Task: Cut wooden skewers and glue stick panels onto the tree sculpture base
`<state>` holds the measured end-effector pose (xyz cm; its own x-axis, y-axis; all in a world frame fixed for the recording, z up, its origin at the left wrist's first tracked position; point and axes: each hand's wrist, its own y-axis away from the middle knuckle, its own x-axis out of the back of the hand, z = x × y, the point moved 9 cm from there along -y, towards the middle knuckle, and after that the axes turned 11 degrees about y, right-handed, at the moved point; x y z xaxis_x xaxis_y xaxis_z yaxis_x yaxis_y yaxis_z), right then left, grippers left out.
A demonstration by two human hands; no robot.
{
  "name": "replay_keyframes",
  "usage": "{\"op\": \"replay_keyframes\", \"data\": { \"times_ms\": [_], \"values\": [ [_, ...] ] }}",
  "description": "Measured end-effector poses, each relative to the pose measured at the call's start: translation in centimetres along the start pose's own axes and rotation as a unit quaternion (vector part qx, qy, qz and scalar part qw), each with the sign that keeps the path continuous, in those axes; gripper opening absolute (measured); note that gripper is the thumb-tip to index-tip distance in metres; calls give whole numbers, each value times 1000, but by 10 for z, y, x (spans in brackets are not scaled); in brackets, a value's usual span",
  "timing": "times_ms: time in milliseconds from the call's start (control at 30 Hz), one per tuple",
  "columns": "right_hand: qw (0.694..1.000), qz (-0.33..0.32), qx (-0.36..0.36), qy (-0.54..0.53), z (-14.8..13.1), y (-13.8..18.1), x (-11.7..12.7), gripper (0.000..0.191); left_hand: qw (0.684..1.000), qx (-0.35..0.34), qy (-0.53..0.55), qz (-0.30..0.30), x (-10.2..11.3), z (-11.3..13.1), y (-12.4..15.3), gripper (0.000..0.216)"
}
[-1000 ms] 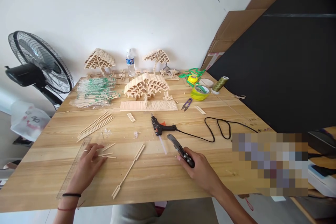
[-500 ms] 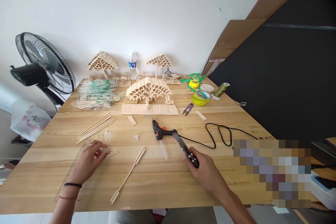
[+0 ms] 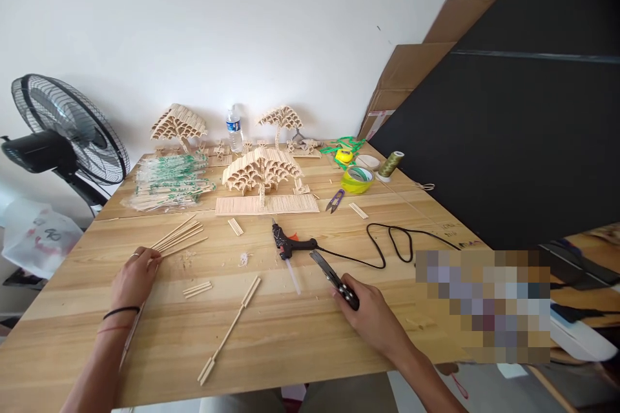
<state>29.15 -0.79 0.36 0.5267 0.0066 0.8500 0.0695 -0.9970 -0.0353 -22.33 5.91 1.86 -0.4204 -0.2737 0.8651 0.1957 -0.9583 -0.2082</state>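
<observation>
My left hand (image 3: 137, 273) is at the near ends of a loose fan of thin wooden sticks (image 3: 180, 236), its fingertips closed on the end of one stick. In my right hand (image 3: 367, 308) is a black-handled hand cutter (image 3: 334, 279), its grey jaws pointing up and left. A short group of cut sticks (image 3: 197, 290) lies to the right of my left hand. Between my hands rests a long stick piece (image 3: 229, 330) with short sticks at both ends. Beyond the cutter a black glue gun (image 3: 289, 244) lies on its side with a glue stick in it.
Stick-built tree models (image 3: 262, 171) stand at the back beside a water bottle (image 3: 234, 131). Bagged sticks (image 3: 167, 181) lie at left. Purple snips (image 3: 335, 201), yellow tape (image 3: 357, 179) and a thread spool (image 3: 390, 166) sit at right. The glue gun's cord (image 3: 375, 245) trails right.
My left hand has left the short cut sticks and moved left and away from me to the loose sticks, one now angled apart. My right hand still holds the cutter. The view has shifted.
</observation>
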Motion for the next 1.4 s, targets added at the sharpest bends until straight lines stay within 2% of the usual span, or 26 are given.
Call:
{"op": "replay_keyframes", "data": {
  "times_ms": [100,200,300,400,433,500,567,667,800,900,967,1067,1133,1200,1300,1400],
  "values": [
    [999,0,-7,-37,0,0,3,34,999,-30,21,37,13,15,3,25],
    [994,0,-22,-103,-8,0,2,34,990,-26,123,60,13,50,26,25],
    [976,-24,-37,-215,-30,0,-12,36,956,-24,292,-17,-21,118,67,29],
    [941,-61,-58,-328,-59,1,-32,40,915,-35,386,-110,-56,191,112,25],
    [930,-66,-67,-355,-67,1,-38,43,904,-37,405,-133,-65,209,123,24],
    [914,-63,-78,-393,-78,-1,-44,43,887,-37,430,-161,-74,229,136,24],
    [905,-58,-81,-414,-82,-3,-45,40,875,-41,444,-187,-77,234,138,24],
    [887,-79,-66,-449,-83,-4,-45,36,865,-54,445,-226,-79,227,134,23],
    [858,-116,-39,-499,-91,-2,-48,31,866,-57,437,-235,-80,223,135,24],
    [855,-121,-54,-501,-91,-1,-55,33,863,-74,431,-253,-84,231,142,24],
    [857,-102,-69,-500,-85,-4,-55,36,881,-89,407,-225,-84,226,140,20],
    [854,-48,-104,-508,-65,-11,-49,38,936,-99,320,-107,-78,199,129,22],
    [845,-9,-132,-519,-51,-17,-44,39,957,-107,259,-73,-81,185,126,18],
    [830,11,-147,-538,-43,-22,-40,39,960,-120,240,-82,-87,182,126,6],
    [797,2,-150,-585,-46,-26,-41,38,947,-124,277,-105,-89,194,132,6],
    [770,-13,-150,-620,-52,-27,-46,37,933,-99,317,-141,-90,209,138,5]
  ]
}}
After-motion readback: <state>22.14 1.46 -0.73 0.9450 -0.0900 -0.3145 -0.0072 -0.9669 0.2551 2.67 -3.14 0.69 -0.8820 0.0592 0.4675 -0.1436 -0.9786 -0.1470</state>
